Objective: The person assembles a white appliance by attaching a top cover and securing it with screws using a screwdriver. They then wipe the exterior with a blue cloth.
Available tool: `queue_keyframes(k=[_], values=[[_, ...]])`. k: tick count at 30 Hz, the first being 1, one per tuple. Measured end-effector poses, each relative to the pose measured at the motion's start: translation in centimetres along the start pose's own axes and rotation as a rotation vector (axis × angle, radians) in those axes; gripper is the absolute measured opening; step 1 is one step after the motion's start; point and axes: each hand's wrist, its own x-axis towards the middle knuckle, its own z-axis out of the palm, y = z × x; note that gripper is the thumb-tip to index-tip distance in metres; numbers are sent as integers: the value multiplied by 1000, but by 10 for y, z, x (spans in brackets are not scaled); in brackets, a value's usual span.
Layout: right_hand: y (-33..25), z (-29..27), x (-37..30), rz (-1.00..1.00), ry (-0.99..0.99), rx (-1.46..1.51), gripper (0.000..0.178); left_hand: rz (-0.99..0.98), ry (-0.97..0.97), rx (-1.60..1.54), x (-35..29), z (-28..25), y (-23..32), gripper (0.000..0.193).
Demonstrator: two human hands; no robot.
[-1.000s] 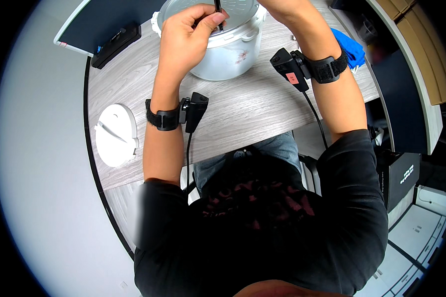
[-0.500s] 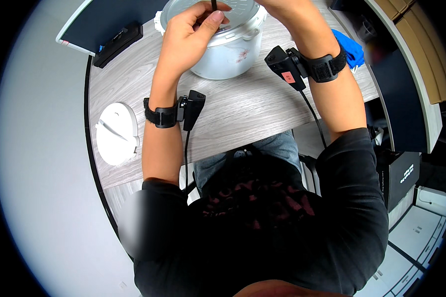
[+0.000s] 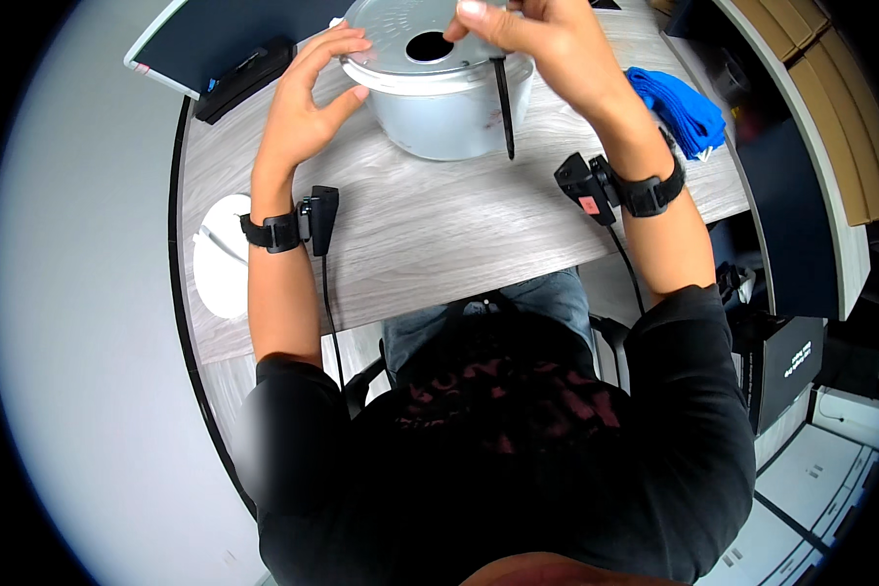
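Because the picture stops at the top, the far side of the white pot (image 3: 439,107) and the fingertips of the right hand (image 3: 547,39) are cut off. What is inside the pot cannot be seen, since a round grey lid (image 3: 410,39) with a dark hole in its middle covers it. The pot sits at the far edge of the wooden table (image 3: 439,244), about in the middle.

The right hand is pinched shut on the lid's rim, and a thin black stick (image 3: 503,107) hangs down from that hand in front of the pot. How the stick is held is hard to tell. The left hand (image 3: 308,107) is open with fingers spread, and its fingertips touch the pot's left rim.

Both wrists wear black bands with small black boxes and thin wires. The box by the right wrist has a little red patch.

A blue cloth (image 3: 684,107) lies bunched at the table's right edge. A white round thing (image 3: 220,259) lies at the left edge. A flat dark board (image 3: 215,39) lies at the far left corner, with a black bar (image 3: 244,78) beside it.
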Motion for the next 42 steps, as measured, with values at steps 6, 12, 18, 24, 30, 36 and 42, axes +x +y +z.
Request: queue_keyframes(k=[6, 12, 18, 24, 30, 36, 42], values=[[8, 8, -18, 99, 34, -141, 25, -11, 87, 16, -4, 12, 3, 43], [16, 5, -23, 59, 79, -112, 24, 158, 225, 268, -7, 26, 27, 40], [29, -9, -23, -9, 53, -19, 22, 200, 321, 331, -6, 50, 51, 41], [41, -20, -15, -1, 76, 15, 22, 206, 393, 400, -1, 70, 52, 43], [40, -38, -25, -120, 155, -86, 22, 178, 414, 399, 4, 79, 71, 41], [43, -105, -86, -9, 371, -74, 18, 361, 197, 22, 8, 112, 111, 22], [46, -145, -146, 130, 578, -197, 10, 130, -188, -254, 26, 201, 118, 11]])
